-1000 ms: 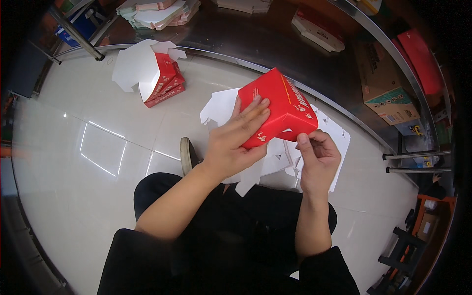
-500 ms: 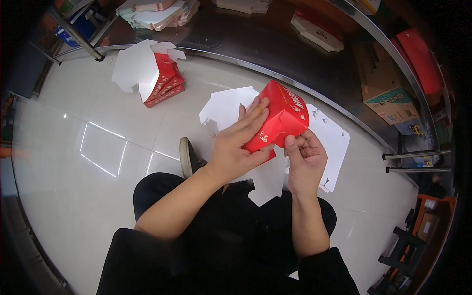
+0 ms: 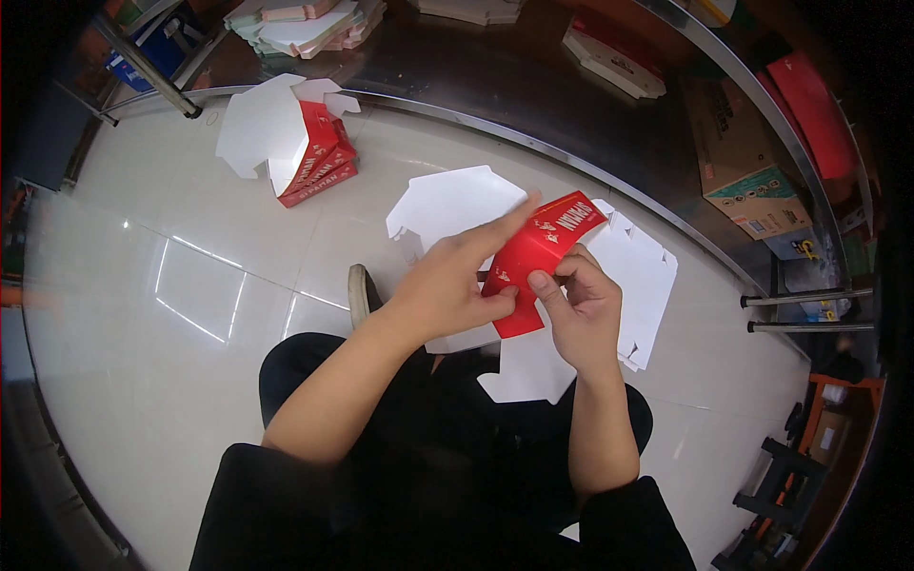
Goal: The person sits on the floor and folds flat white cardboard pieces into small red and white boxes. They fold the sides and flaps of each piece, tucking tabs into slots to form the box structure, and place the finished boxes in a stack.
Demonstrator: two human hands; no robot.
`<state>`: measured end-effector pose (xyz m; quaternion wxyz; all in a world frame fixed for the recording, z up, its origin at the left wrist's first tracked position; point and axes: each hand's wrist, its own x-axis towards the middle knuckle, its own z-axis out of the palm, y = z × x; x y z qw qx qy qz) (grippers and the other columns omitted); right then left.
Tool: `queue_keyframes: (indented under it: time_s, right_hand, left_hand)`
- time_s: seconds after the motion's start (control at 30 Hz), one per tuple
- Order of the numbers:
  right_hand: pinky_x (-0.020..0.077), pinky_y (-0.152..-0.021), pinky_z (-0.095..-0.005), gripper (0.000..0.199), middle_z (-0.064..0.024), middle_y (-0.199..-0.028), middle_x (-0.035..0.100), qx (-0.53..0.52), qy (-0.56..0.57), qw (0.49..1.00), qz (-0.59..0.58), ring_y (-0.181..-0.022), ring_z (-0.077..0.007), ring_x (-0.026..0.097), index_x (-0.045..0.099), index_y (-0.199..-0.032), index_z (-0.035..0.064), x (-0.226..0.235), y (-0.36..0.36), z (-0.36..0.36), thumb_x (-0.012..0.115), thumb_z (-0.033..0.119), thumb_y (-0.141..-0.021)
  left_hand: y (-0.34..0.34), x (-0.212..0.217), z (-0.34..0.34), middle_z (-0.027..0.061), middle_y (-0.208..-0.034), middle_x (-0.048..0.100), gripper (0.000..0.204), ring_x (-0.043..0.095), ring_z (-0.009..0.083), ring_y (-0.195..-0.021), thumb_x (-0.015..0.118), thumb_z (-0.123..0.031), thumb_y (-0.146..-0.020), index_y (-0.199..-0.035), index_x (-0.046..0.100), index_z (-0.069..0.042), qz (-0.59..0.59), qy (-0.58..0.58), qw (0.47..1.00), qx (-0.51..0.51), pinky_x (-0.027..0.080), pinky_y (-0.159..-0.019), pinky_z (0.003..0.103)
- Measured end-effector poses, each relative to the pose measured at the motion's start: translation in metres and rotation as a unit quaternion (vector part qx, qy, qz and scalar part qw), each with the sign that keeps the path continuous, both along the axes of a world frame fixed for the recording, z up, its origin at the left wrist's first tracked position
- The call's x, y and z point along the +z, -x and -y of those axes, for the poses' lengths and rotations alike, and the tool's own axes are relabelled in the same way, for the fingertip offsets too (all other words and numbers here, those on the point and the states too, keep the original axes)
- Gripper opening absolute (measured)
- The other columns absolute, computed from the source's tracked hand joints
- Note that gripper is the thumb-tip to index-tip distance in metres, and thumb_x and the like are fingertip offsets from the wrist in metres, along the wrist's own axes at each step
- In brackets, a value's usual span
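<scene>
Left hand (image 3: 447,285) gripping red carton (image 3: 535,262) from left, fingers lying along top, thumb pressing side. Right hand (image 3: 583,309) pinching carton's lower right edge, thumb on red face. Carton being held in air above lap, tilted. Flat white cardboard sheets (image 3: 638,271) lying on floor (image 3: 190,305) beneath. Stack of folded red cartons (image 3: 319,162) sitting farther left, well apart.
</scene>
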<state>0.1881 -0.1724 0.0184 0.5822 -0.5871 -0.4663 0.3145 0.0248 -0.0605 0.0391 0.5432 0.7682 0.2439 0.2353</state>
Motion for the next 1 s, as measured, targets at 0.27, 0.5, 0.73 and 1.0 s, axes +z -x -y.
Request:
queue_keyframes:
  time_s: [0.27,0.5,0.73,1.0]
  right_hand:
    - [0.0478,-0.077,-0.0329,0.017,-0.0099,-0.096,0.066,0.106,0.202,0.949,0.216,-0.089,-0.0234,0.062,0.069,-0.095,0.0023,0.033,0.001,0.002,0.079,0.008,-0.081]
    - [0.0489,-0.068,-0.0302,0.014,-0.0112,-0.084,0.065,0.078,0.033,0.943,0.321,-0.073,-0.0224,0.063,0.066,-0.088,-0.0019,0.020,0.019,0.000,0.078,-0.002,-0.080]
    - [0.0505,-0.062,-0.0277,0.019,-0.0111,-0.074,0.071,-0.111,0.189,0.973,0.070,-0.065,-0.0121,0.063,0.070,-0.082,-0.0030,0.016,0.009,-0.003,0.082,0.012,-0.083]
    - [0.0497,-0.058,-0.0304,0.021,-0.0135,-0.067,0.068,-0.097,0.188,0.963,0.168,-0.059,-0.0169,0.064,0.069,-0.076,-0.0012,0.005,0.016,-0.001,0.084,0.013,-0.079]
  left_hand:
    - [0.002,-0.013,-0.018,0.0152,-0.130,0.059,0.074,0.065,0.0242,-0.113,0.071,0.008,-0.076,-0.144,0.044,-0.004,0.178,0.252,0.938,0.159,0.061,-0.082,0.036]
    - [0.001,-0.019,-0.021,0.0159,-0.130,0.058,0.077,0.069,0.0265,-0.106,0.070,0.007,-0.078,-0.147,0.038,-0.003,0.199,0.336,0.878,0.277,0.063,-0.081,0.041]
    - [-0.001,-0.020,-0.016,0.0157,-0.139,0.051,0.075,0.062,0.0301,-0.120,0.069,0.010,-0.078,-0.147,0.045,-0.006,0.180,0.212,0.947,0.161,0.061,-0.086,0.036]
    - [-0.005,-0.022,-0.003,0.0112,-0.146,0.053,0.072,0.057,0.0281,-0.127,0.066,0.010,-0.079,-0.144,0.054,-0.018,0.064,-0.023,0.995,0.073,0.060,-0.089,0.034]
